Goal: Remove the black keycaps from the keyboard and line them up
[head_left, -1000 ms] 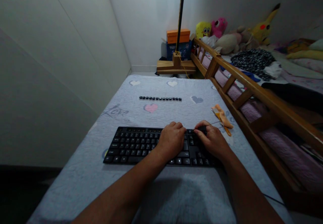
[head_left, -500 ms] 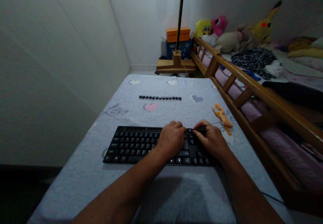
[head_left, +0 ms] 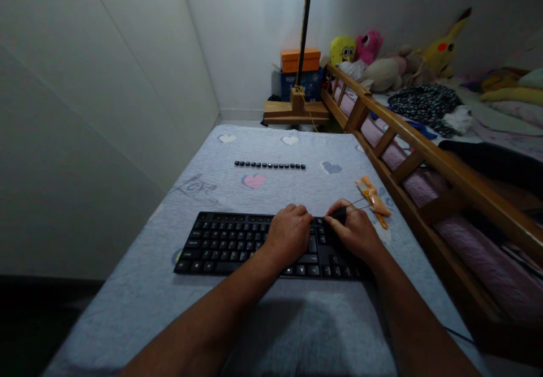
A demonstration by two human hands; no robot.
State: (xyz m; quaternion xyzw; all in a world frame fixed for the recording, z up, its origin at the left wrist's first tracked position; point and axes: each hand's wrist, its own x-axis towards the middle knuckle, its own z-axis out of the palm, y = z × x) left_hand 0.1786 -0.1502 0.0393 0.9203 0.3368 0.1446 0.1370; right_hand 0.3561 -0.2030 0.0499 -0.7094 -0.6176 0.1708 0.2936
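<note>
Keyboard (head_left: 237,244) lies between the table's (head_left: 139,298) side edges. Right hand (head_left: 354,232) grips the wire keycap puller (head_left: 340,214); left hand (head_left: 290,232) rests over keys, fingertips hidden, can't tell if gripping. I'd press that palm flat for steadiness.

- My keyboard (head_left: 231,247): black plastic, mostly matt.
- The tool (head_left: 339,214) in my right hand (head_left: 356,232): dark plastic-looking handle, metal-like wires.
- Small pieces (head_left: 270,165) at twelve o'clock: glossy, plastic-looking.
- Cloth (head_left: 203,315) beneath: matt, faintly wrinkled.
- Bed rail (head_left: 406,135) at two o'clock: smooth, shiny wood.
</note>
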